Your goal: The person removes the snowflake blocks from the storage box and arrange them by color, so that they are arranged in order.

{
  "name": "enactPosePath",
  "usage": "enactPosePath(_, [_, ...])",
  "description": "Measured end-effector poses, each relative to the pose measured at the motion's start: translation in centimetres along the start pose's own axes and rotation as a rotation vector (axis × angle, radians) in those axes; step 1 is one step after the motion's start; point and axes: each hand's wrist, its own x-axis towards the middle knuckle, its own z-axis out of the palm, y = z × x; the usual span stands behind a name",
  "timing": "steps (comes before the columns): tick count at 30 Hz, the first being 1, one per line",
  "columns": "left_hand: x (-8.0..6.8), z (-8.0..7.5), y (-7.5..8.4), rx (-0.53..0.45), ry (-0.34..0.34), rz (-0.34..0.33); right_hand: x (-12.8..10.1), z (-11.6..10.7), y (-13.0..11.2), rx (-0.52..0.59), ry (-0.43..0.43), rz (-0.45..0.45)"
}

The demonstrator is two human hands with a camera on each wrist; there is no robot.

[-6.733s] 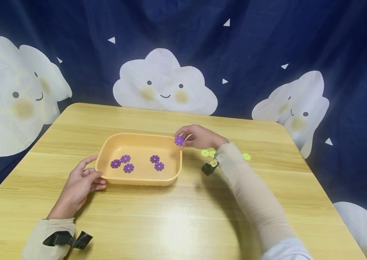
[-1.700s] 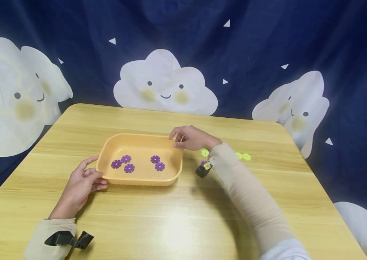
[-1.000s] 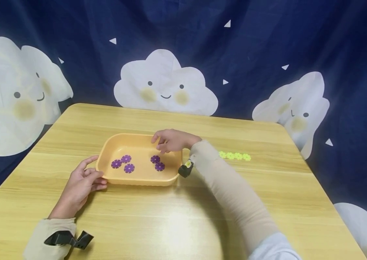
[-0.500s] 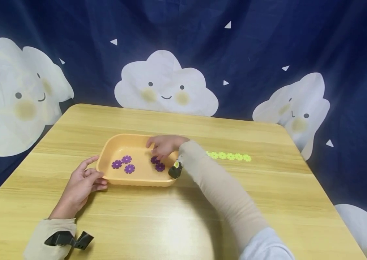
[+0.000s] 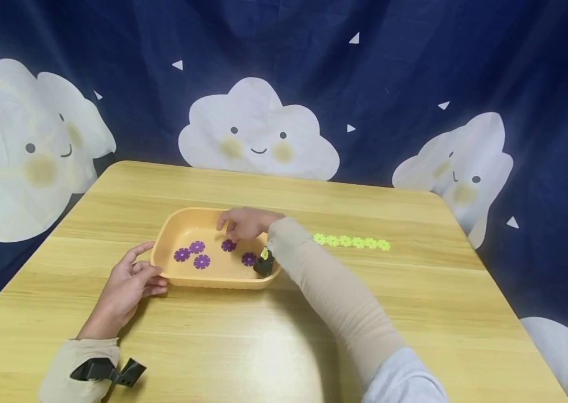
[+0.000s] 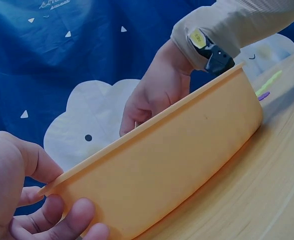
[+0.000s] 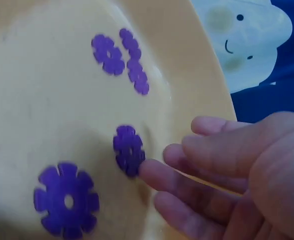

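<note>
My left hand [image 5: 125, 288] grips the left end of an orange plastic tub [image 5: 213, 282], thumb and fingers on its rim and wall. Inside the tub lie several purple snowflake discs, three in a left group [image 5: 196, 254]. My right hand [image 5: 247, 224] is down in the tub. In the right wrist view, one fingertip touches the edge of a purple disc [image 7: 129, 150] lying on the tub floor, and the other fingers are loosely bent. Nearer the camera lies another purple disc [image 7: 66, 200], apart from the hand.
On the wooden table [image 5: 414, 313], right of the tub, runs a row of yellow-green snowflake discs [image 5: 351, 241]. A purple disc [image 6: 264, 95] lies near the row in the left wrist view; my right sleeve [image 5: 329, 291] hides it from the head view. A cloud-print curtain hangs behind.
The purple disc earlier pinched in my right hand was put down on the table. That hand then moved left into the tub, and the touched disc slid slightly left. My left hand stayed.
</note>
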Motion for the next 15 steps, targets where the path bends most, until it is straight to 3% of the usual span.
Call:
enactPosePath(3, [0.02,0.03,0.00,0.008,0.001,-0.002,0.12,-0.07,0.38,-0.131,0.013,-0.019])
enactPosePath(6, [0.02,0.03,0.02,0.014,0.002,-0.004,0.15,-0.05,0.66,-0.182,-0.002,-0.022])
enactPosePath(15, [0.08,0.04,0.05,0.014,0.004,-0.005,0.31,0.44,0.70,-0.135,-0.013,0.007])
